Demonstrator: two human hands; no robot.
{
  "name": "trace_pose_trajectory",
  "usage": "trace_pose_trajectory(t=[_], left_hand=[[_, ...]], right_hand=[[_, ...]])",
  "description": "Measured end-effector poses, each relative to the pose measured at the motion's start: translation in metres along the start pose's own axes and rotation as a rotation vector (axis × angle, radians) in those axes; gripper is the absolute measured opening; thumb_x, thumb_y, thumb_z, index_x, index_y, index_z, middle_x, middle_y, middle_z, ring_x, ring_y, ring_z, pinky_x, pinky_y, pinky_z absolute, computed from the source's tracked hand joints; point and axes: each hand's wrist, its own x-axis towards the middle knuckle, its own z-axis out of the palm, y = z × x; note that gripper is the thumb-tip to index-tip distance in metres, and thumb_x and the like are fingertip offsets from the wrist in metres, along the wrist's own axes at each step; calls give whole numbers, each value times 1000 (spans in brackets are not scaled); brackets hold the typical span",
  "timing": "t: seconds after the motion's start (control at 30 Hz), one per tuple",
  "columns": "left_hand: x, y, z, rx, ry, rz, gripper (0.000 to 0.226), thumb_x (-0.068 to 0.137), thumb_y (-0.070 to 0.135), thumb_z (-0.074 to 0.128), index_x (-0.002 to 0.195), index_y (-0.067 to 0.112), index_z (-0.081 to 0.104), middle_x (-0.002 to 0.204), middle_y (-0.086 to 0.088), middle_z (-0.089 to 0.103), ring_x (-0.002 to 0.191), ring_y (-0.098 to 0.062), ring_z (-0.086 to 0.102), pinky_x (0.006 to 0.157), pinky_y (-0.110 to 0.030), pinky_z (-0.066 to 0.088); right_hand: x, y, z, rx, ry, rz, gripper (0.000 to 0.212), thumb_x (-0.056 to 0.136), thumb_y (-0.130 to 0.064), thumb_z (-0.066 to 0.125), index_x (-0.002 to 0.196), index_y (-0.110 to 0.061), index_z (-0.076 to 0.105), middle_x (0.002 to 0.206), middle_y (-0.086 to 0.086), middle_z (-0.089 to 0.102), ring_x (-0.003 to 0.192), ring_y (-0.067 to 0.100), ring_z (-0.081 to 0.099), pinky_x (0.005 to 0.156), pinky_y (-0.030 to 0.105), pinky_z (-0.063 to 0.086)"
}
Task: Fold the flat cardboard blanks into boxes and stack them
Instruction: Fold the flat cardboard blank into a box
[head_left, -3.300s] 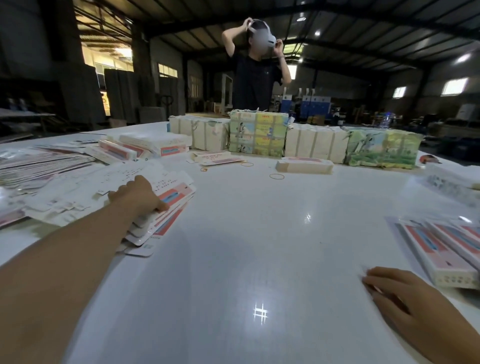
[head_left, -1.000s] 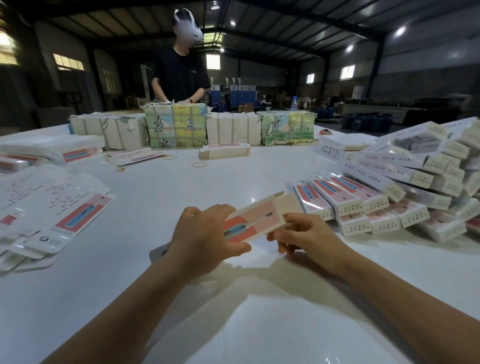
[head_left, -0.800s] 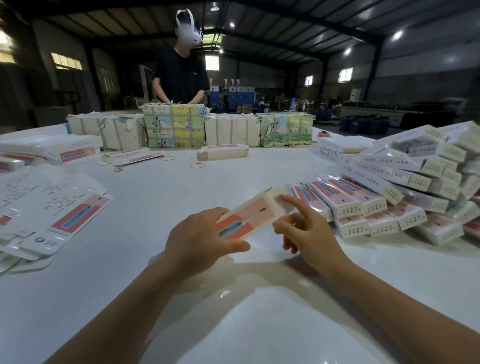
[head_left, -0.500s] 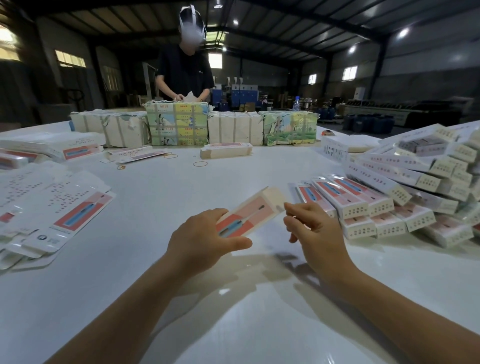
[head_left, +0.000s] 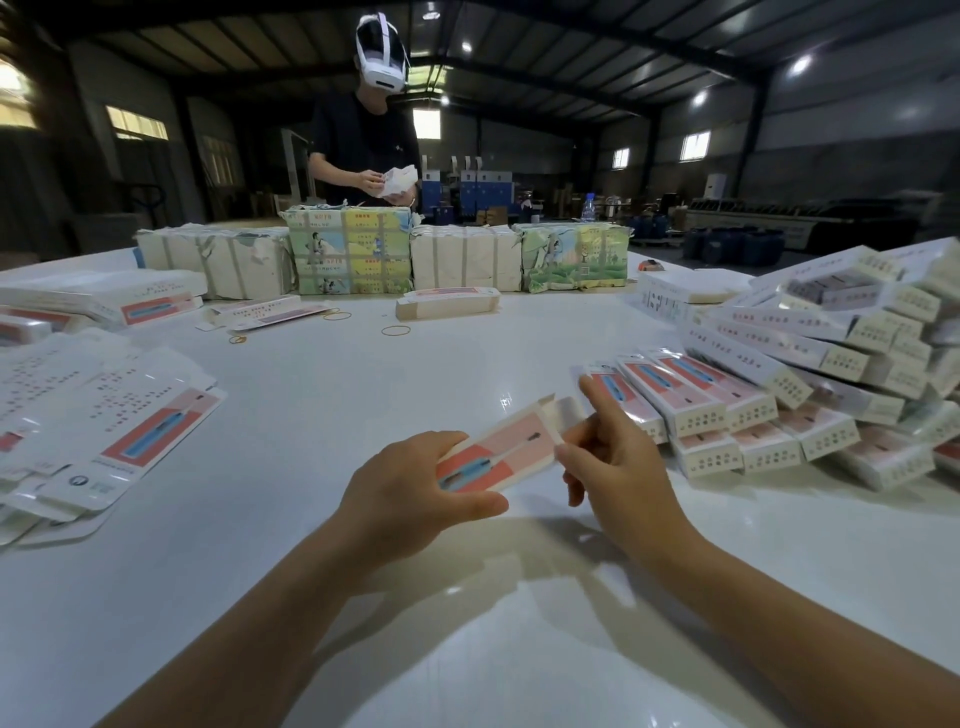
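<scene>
A: Head view, nearest first: the left hand (head_left: 415, 493) grips the box (head_left: 498, 452) by its near end, thumb underneath and fingers curled over the top, holding it just above the table (head_left: 467, 649).

B: And the right hand (head_left: 613, 467)?

A: It has come back in. Half a second ago it hung just off the far end; now its curled fingers and thumb are at that end and the forefinger stands up beside the end flap (head_left: 563, 413), which sticks out unfolded. I cannot tell for sure whether it pinches the card or only touches it.

B: So the blank is already a sleeve?

A: Yes, a second ago it looked flat. I judge the tucking of that flap to be the step in hand.

B: Farther out?

A: The flat blanks (head_left: 104, 415) lie at the left, the pile of finished boxes (head_left: 805, 364) just to the right, where this one should go. Beyond, wrapped bundles (head_left: 353, 249), and a person (head_left: 363, 140) handling paper.
</scene>
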Motion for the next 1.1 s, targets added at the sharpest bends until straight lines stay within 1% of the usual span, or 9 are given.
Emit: trace_pose_trajectory(t=[0.07, 0.13, 0.27, 0.57, 0.67, 0.77, 0.87, 0.93, 1.1], left_hand=[[-1, 1, 0, 46, -8, 17, 61, 60, 72, 55, 111, 40, 54, 103, 20, 59, 81, -10, 63, 71, -22, 57], [-2, 1, 1, 79, -8, 24, 65, 59, 72, 53, 114, 37, 54, 104, 19, 58, 81, -10, 62, 72, -24, 57], [-2, 0, 2, 85, 6, 32, 59, 60, 71, 54, 109, 39, 53, 102, 17, 59, 80, -10, 62, 71, -27, 57], [0, 3, 7, 146, 58, 21, 53, 71, 69, 59, 111, 34, 53, 100, 19, 56, 77, -9, 61, 69, -20, 55], [2, 5, 8, 98, 99, 2, 59, 66, 79, 52, 105, 36, 55, 91, 19, 57, 74, -9, 61, 61, -19, 51], [1, 10, 10, 53, 81, -3, 62, 64, 82, 49, 106, 37, 54, 89, 22, 55, 73, -8, 61, 58, -14, 46], [-2, 17, 14, -5, 16, 10, 66, 59, 81, 45, 107, 37, 54, 91, 24, 55, 76, -7, 63, 64, -15, 52], [-3, 21, 16, -49, 13, 24, 60, 62, 83, 48, 104, 40, 51, 94, 23, 58, 78, -7, 64, 70, -19, 56], [-4, 23, 15, -25, 35, 44, 67, 57, 80, 47, 107, 35, 53, 95, 19, 60, 77, -8, 65, 71, -20, 56]], right_hand=[[0, 0, 0, -4, -20, 65, 67, 90, -2, 57, 134, -43, 27, 79, 7, 57, 55, 7, 55, 54, 23, 52], [0, 0, 0, -38, -26, 95, 53, 89, -3, 58, 130, -32, 45, 84, 10, 62, 53, 5, 54, 52, 22, 51], [-3, -1, 0, -73, -56, 47, 18, 91, -5, 56, 99, -19, 64, 89, -1, 70, 55, 3, 57, 52, 16, 48], [-3, -4, 3, -219, -23, 17, 21, 96, -16, 53, 109, -30, 61, 109, 0, 60, 84, 2, 58, 66, 10, 46], [2, -5, -1, -345, 205, 0, 67, 86, -30, 68, 143, -28, 34, 135, 1, 36, 103, 7, 49, 86, 17, 46], [7, -6, -1, 192, 180, 335, 87, 76, -24, 76, 147, -28, 26, 135, 4, 45, 100, 21, 57, 88, 43, 48], [11, -3, 2, 758, -30, 490, 48, 69, -9, 70, 115, -7, 57, 98, 12, 67, 87, 26, 68, 76, 38, 58], [11, 1, 1, 687, -39, 376, 32, 77, -5, 67, 108, -4, 59, 90, 11, 70, 85, 26, 70, 71, 33, 59], [-2, 0, 0, -125, -14, -131, 14, 96, -22, 51, 103, -14, 60, 77, -3, 67, 73, 8, 69, 61, 18, 53]])
